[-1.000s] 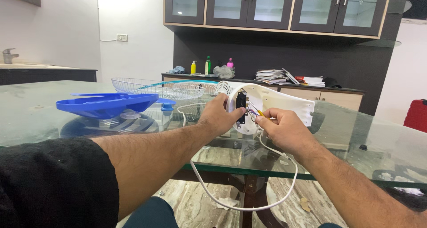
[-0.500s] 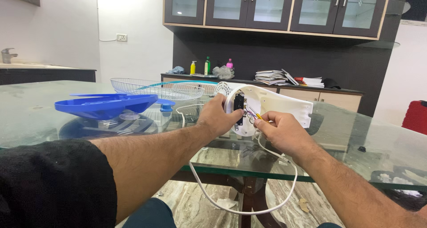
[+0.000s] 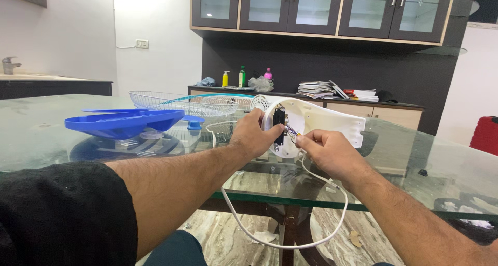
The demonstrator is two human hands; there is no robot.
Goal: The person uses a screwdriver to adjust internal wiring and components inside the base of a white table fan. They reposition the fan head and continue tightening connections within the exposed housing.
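Over the glass table (image 3: 62,136) our left hand (image 3: 254,139) clamps the white fan housing (image 3: 321,123) steady, so our right hand (image 3: 327,152) should pinch the thin wires (image 3: 292,133) gently.

the left hand (image 3: 252,137) hides part of the white fan housing (image 3: 316,125); its small wires (image 3: 293,135) are unclear

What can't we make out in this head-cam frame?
- Head view: the small coloured wires at the white fan housing are too small to trace.
- Right hand fingertips hide what they pinch.
- Left hand covers the housing's near edge.
- White cord ends behind the glass table edge; no plug visible.
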